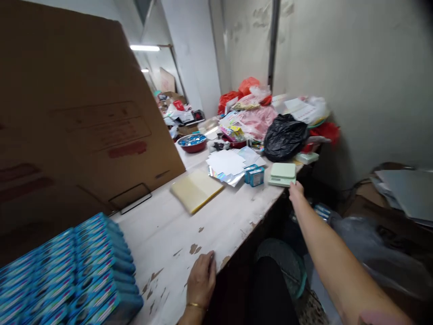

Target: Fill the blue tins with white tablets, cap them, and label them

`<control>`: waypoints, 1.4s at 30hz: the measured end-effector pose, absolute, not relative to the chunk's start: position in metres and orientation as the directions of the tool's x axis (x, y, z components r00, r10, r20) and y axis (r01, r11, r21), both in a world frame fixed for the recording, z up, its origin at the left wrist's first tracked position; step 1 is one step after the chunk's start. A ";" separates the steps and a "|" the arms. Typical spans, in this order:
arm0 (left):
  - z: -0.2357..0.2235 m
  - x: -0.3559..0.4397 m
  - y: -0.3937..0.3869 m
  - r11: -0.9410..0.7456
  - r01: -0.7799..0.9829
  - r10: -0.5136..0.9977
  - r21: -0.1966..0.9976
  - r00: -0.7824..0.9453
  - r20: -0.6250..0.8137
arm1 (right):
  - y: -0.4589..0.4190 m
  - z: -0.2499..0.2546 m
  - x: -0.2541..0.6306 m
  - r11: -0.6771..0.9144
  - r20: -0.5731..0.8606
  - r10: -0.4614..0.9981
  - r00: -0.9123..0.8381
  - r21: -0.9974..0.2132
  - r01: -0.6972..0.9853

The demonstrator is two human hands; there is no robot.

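Observation:
My right hand (297, 190) reaches out to the far right edge of the table, its fingers closed on the near corner of a pale green digital scale (283, 174). Two small blue boxes (254, 175) stand just left of the scale. On the table's near edge rests my left hand (202, 279), a bracelet at its wrist; the fingers are curled in, and nothing shows in them. Further left, rows of blue boxes (104, 271) are stacked close together.
A big cardboard carton (84, 108) stands along the left. A yellowish stack of sheets (196, 189), white papers (226, 162), a red basin (192, 143) and a black plastic bag (284, 137) lie on the worn white table (176, 234). A stool (282, 262) is below.

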State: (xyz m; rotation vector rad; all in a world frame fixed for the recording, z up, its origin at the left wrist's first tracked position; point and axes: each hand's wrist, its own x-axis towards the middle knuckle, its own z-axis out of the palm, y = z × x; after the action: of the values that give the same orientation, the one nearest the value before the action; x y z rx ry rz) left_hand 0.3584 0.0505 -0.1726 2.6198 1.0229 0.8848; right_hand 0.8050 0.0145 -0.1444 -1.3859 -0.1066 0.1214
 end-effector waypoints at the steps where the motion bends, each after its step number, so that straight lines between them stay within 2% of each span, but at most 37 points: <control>1: -0.171 0.359 0.048 -0.734 0.570 0.678 0.370 0.578 0.455 | 0.018 -0.144 0.806 0.174 -0.005 0.188 0.982 -0.984 -0.038; 4: -0.168 0.362 0.042 -0.708 0.611 0.704 0.354 0.565 0.430 | 0.021 -0.154 0.807 0.149 -0.045 0.281 0.959 -0.985 -0.090; 8: -0.170 0.366 0.044 -0.678 0.644 0.731 0.354 0.542 0.414 | -0.006 -0.191 0.780 0.050 -0.073 0.207 0.976 -0.995 -0.085; 12: -0.173 0.366 0.046 -0.686 0.628 0.726 0.368 0.564 0.393 | -0.086 -0.244 0.697 -0.022 -0.156 0.347 0.925 -0.987 -0.158; 14: -0.173 0.367 0.048 -0.686 0.623 0.727 0.376 0.578 0.370 | -0.138 -0.271 0.645 -0.077 -0.255 0.371 0.893 -0.967 -0.244; 18: -0.169 0.371 0.049 -0.696 0.613 0.718 0.374 0.600 0.354 | -0.248 -0.311 0.548 -0.216 -0.521 0.259 0.813 -0.852 -0.477; 22: -0.166 0.368 0.047 -0.707 0.590 0.707 0.391 0.607 0.362 | -0.330 -0.314 0.488 -0.247 -0.610 0.109 0.785 -0.782 -0.573; 26: -0.165 0.364 0.045 -0.713 0.561 0.699 0.420 0.622 0.354 | -0.350 -0.282 0.491 -0.147 -0.531 -0.035 0.847 -0.835 -0.530; 28: -0.165 0.364 0.045 -0.718 0.554 0.691 0.421 0.639 0.337 | -0.342 -0.260 0.509 -0.078 -0.448 -0.113 0.887 -0.886 -0.457; 31: -0.163 0.366 0.046 -0.698 0.572 0.709 0.431 0.636 0.305 | -0.319 -0.230 0.534 0.033 -0.296 -0.147 0.944 -0.955 -0.295; 33: -0.163 0.367 0.047 -0.666 0.600 0.740 0.444 0.609 0.286 | -0.300 -0.214 0.542 0.072 -0.210 -0.080 0.974 -0.976 -0.204; 36: -0.164 0.369 0.049 -0.634 0.619 0.767 0.463 0.578 0.278 | -0.271 -0.200 0.543 0.069 -0.178 0.116 0.977 -0.980 -0.187; 39: -0.163 0.370 0.053 -0.644 0.621 0.759 0.447 0.592 0.271 | -0.243 -0.203 0.542 0.011 -0.263 0.315 0.912 -0.960 -0.280; 42: -0.158 0.370 0.055 -0.685 0.626 0.720 0.374 0.659 0.217 | -0.213 -0.218 0.546 -0.083 -0.399 0.447 0.800 -0.909 -0.407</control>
State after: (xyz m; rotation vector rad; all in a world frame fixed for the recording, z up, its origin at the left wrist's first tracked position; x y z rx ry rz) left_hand 0.3697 0.0551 -0.1578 2.6107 1.0827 0.5113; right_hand 0.5459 -0.2134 -0.2184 -1.4942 -0.0336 0.7095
